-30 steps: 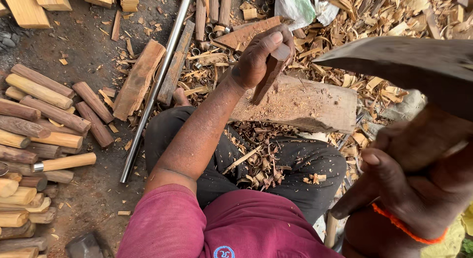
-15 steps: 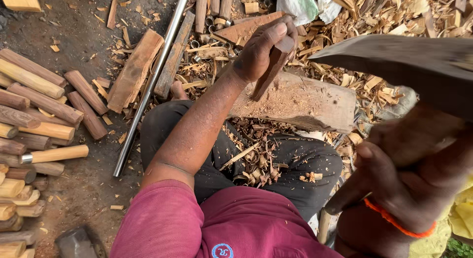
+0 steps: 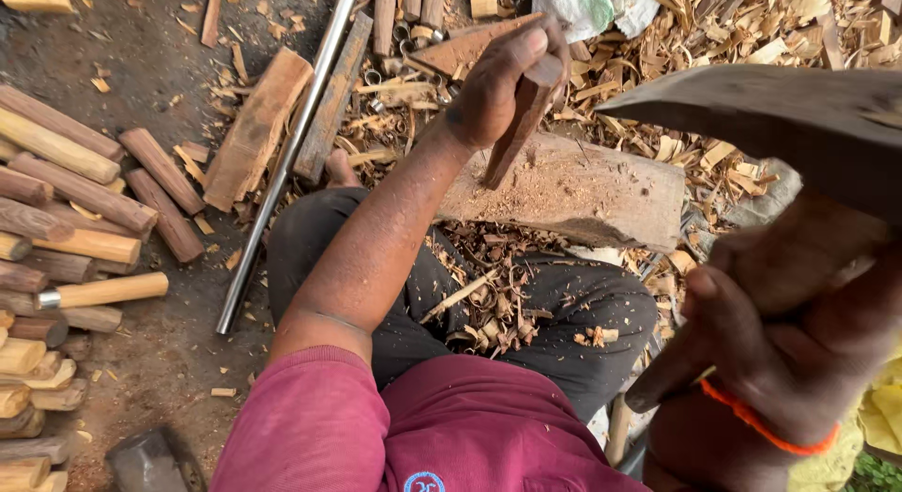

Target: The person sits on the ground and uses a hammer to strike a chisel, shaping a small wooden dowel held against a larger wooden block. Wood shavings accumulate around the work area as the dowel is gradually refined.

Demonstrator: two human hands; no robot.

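My left hand [image 3: 498, 83] grips a short reddish-brown wooden piece [image 3: 515, 125] by its top end. The piece stands tilted, its lower tip resting on a flat wooden chopping block [image 3: 601, 187] in front of my knees. My right hand [image 3: 780, 342], with an orange thread around the wrist, is raised close to the camera at the right. It holds the handle of a chopping tool whose broad dark blade [image 3: 780, 116] hangs above the block's right end.
A pile of rounded wooden handles [image 3: 66, 201] lies at the left. A long metal pipe [image 3: 287, 163] runs diagonally beside a flat plank [image 3: 256, 125]. Wood shavings [image 3: 686, 50] cover the ground at the back right and my lap. A dark metal tool head [image 3: 150, 459] sits lower left.
The view has shifted slightly. My left hand keeps the wooden piece on the block, and my right hand with the blade stays raised, a little lower in the frame.
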